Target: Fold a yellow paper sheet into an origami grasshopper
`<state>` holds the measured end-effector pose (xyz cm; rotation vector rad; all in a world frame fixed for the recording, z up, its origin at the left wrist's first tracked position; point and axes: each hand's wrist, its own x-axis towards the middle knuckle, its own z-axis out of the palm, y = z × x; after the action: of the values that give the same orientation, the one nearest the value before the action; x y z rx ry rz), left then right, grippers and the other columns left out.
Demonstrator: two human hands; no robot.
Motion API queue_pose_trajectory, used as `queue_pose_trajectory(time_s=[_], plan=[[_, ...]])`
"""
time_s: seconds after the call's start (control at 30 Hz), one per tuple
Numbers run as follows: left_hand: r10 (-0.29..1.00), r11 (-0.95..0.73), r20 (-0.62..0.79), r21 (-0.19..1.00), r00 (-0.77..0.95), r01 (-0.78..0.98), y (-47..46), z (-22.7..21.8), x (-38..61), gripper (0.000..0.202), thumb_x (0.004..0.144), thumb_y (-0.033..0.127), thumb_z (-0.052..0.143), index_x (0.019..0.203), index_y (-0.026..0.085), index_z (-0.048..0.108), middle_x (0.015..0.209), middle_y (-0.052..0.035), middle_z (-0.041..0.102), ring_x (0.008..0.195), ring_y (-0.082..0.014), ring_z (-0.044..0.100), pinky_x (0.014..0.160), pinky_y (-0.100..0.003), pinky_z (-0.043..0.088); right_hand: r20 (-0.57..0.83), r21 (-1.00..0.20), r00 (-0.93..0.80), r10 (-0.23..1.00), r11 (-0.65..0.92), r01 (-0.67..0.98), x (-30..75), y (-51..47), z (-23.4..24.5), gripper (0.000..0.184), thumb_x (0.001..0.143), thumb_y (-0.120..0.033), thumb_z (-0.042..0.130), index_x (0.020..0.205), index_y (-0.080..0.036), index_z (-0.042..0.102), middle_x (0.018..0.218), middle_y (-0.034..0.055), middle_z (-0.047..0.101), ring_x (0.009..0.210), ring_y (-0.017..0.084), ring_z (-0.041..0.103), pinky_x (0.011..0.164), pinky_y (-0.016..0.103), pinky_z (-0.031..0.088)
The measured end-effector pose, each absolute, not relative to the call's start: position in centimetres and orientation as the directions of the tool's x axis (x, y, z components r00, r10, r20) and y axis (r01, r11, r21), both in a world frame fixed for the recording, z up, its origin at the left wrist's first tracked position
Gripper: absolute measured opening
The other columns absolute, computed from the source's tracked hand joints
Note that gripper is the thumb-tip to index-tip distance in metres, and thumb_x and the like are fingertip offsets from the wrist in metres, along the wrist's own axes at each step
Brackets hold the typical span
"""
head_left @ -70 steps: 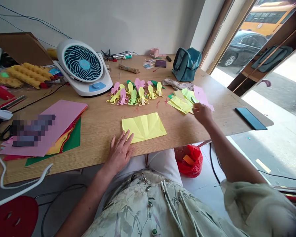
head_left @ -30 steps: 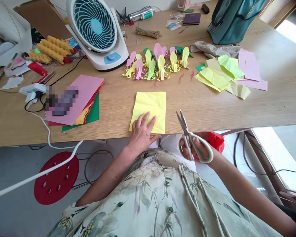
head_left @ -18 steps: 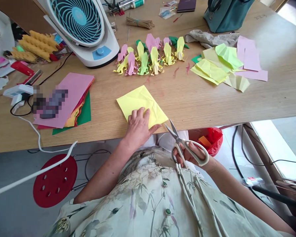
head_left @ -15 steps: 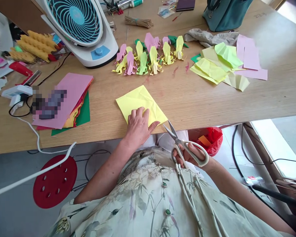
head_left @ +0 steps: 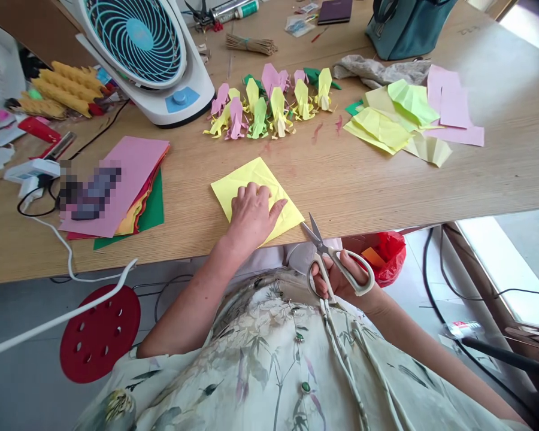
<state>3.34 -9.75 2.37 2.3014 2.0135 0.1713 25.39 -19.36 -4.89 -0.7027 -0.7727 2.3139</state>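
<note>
Under my left hand [head_left: 253,214] lies a square of creased yellow paper [head_left: 227,190] at the table's front edge. The fingers press on the sheet, slightly bent, with the thumb spread away from them. My right hand [head_left: 339,276] grips scissors [head_left: 322,254] with cream handles, just off the table's edge. Their blades stand apart beside the paper's right corner; whether they touch it I cannot tell. Farther back stands a group of folded paper figures [head_left: 278,111] in yellow, pink and green.
Coloured sheets [head_left: 130,155] are stacked on the left, by a white fan [head_left: 179,78]. Loose creased papers [head_left: 377,129] lie on the right near a grey cloth [head_left: 381,69] and a teal bag [head_left: 408,30]. A red bin bag [head_left: 393,257] sits below the table.
My left hand has slid a little farther from me over the yellow paper. The scissors have shifted slightly left, their blades now nearer the paper's corner.
</note>
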Motion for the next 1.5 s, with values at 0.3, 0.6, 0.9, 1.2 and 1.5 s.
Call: queue_pose_trajectory(time_s=[0.3,0.6,0.9,1.2,1.5], plan=[[0.999,0.031,0.011,0.166,-0.033,0.986,-6.8,-1.4,7.1,0.071,0.102,0.048,0.027,0.156,0.002,0.023,0.164,-0.0239,0.02,0.154,-0.0354,0.017,0.122,-0.055,0.021,-0.229,-0.647,-0.671,0.705,-0.625,-0.436,24.3,-19.6,-5.3,0.062,0.087,-0.076,0.043,0.093,-0.019,0.065,0.067,0.0024,0.056,0.057,0.016,0.052,0.06,0.03,0.039],[0.998,-0.055,0.007,0.103,0.054,0.993,-9.0,-1.6,7.1,0.07,0.103,0.049,0.024,0.156,0.002,0.025,0.164,-0.0215,0.022,0.154,-0.0323,0.019,0.124,-0.052,0.019,-0.245,-0.55,-0.653,0.716,-0.658,-0.515,23.0,-21.8,-6.6,0.058,0.087,-0.076,0.033,0.089,-0.029,0.066,0.066,0.0027,0.051,0.056,0.019,0.046,0.057,0.032,0.036],[0.998,-0.069,0.014,0.037,0.068,0.997,-9.2,-1.7,7.2,0.07,0.103,0.048,0.023,0.156,0.002,0.024,0.164,-0.0218,0.023,0.154,-0.0309,0.021,0.123,-0.05,0.022,-0.178,-0.5,-0.624,0.761,-0.616,-0.609,22.3,-21.9,-7.9,0.063,0.085,-0.079,0.043,0.094,-0.02,0.065,0.063,-0.0003,0.049,0.054,0.014,0.043,0.057,0.027,0.032],[0.996,-0.081,0.038,0.011,0.08,0.997,-9.2,-2.0,7.1,0.071,0.103,0.049,0.022,0.156,0.002,0.025,0.163,-0.0209,0.025,0.153,-0.0311,0.023,0.122,-0.05,0.023,-0.163,-0.508,-0.583,0.796,-0.575,-0.642,22.0,-22.4,-8.3,0.055,0.088,-0.074,0.047,0.087,-0.02,0.06,0.058,-0.0029,0.045,0.047,0.012,0.035,0.048,0.025,0.027],[0.995,-0.1,0.023,-0.012,0.1,0.995,-9.6,-1.8,7.2,0.072,0.104,0.049,0.022,0.156,-0.001,0.024,0.164,-0.021,0.023,0.153,-0.0317,0.022,0.123,-0.05,0.023,-0.167,-0.5,-0.567,0.807,-0.565,-0.657,21.5,-23.1,-8.1,0.052,0.089,-0.074,0.044,0.083,-0.023,0.051,0.056,-0.0056,0.039,0.044,0.011,0.026,0.045,0.025,0.025]])
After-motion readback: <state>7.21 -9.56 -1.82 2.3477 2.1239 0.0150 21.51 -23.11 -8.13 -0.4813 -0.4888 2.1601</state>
